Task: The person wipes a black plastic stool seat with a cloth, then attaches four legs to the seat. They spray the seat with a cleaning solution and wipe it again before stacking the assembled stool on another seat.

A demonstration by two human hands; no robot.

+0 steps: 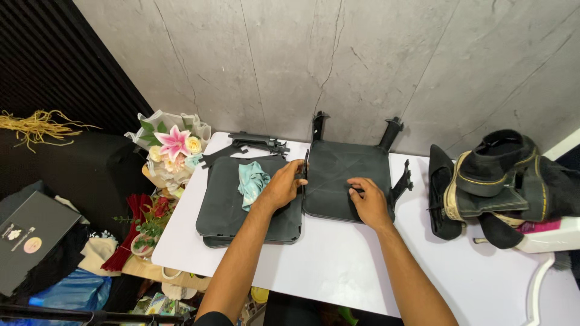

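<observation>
Two dark grey plastic panels lie flat on a white table [338,265]. My left hand [283,184] grips a thin black tool that stands upright at the seam between the left panel [232,211] and the right panel [338,175]. My right hand [367,202] presses flat on the right panel, fingers closed on a small dark piece. A crumpled pale teal cloth [252,181] rests on the left panel, just left of my left hand. Black bracket arms [391,130] stick up from the right panel's far edge.
Loose black frame parts [257,143] lie at the table's far edge. A flower bouquet [172,145] sits at the left corner. Black and gold fabric items [495,181] are piled at the right. A black box [30,238] and clutter sit lower left. A grey wall stands behind.
</observation>
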